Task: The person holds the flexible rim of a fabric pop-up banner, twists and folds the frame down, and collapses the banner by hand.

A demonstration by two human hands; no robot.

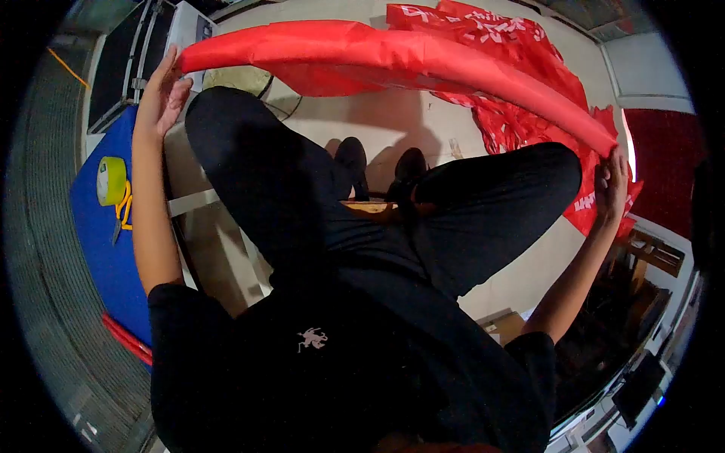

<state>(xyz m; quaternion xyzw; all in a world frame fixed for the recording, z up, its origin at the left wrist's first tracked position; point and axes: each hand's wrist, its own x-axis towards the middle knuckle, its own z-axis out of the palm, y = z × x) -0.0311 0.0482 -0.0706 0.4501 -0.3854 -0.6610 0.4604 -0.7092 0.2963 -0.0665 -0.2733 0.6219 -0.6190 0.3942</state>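
Observation:
A long red banner (355, 49), folded or rolled into a thick band, stretches in an arc above my knees. At its left end my left hand (168, 94) holds it, fingers pointing up along the edge. My right hand (613, 181) grips the opposite end beyond my right knee, with the fingers curled and partly hidden. Loose red sheeting with white printed characters (521, 34) spreads over the floor behind the band, and more hangs beside my right hand.
On a blue surface (94, 204) at my left lie a roll of yellow-green tape (112, 181) and yellow-handled scissors (123, 211). A black-panelled case (121, 75) stands at the upper left. A wooden frame (653, 253) and a cardboard box (507, 326) are on the right.

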